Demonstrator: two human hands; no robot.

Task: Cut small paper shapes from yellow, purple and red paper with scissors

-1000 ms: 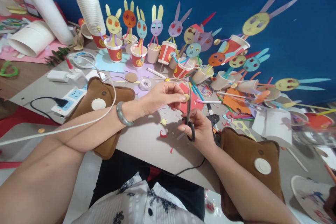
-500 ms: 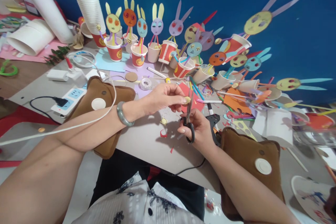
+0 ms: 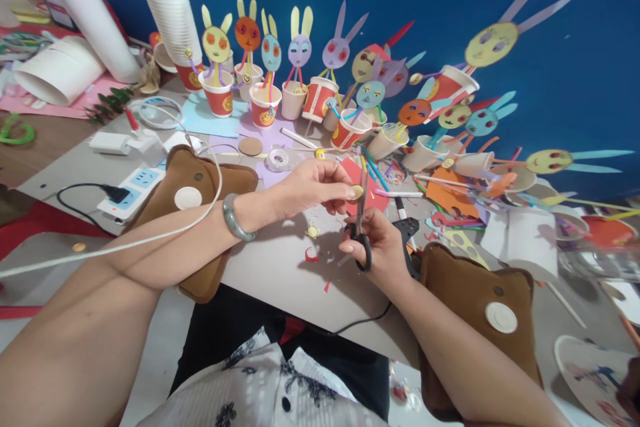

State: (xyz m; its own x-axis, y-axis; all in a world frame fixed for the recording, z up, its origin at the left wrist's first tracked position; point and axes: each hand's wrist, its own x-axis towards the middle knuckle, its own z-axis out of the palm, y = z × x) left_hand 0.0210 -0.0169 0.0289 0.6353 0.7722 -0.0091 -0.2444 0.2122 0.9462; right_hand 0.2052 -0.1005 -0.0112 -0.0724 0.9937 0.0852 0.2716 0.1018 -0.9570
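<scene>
Between the thumb and fingertips of my left hand (image 3: 323, 185) is a small yellow paper piece (image 3: 357, 192). My right hand (image 3: 380, 240) grips a pair of scissors (image 3: 362, 220) by their black handles, fingers through the loops. The blades point up and away from me, right beside the yellow piece; whether they touch it I cannot tell. Below my hands on the table lie a small round yellow paper piece (image 3: 313, 232), a curled red scrap (image 3: 311, 255) and a small red snippet (image 3: 327, 286). Red paper (image 3: 373, 197) shows behind the blades.
Several paper-cup rabbit figures (image 3: 217, 90) line the back by the blue wall. Brown pouches (image 3: 475, 313) lie near both forearms, and a white cable (image 3: 190, 223) crosses my left arm. A power strip (image 3: 135, 190) is at left, a stack of cups (image 3: 170, 20) behind it.
Both hands hold almost the same place. The yellow piece and scissors have shifted only very slightly; everything else looks the same.
</scene>
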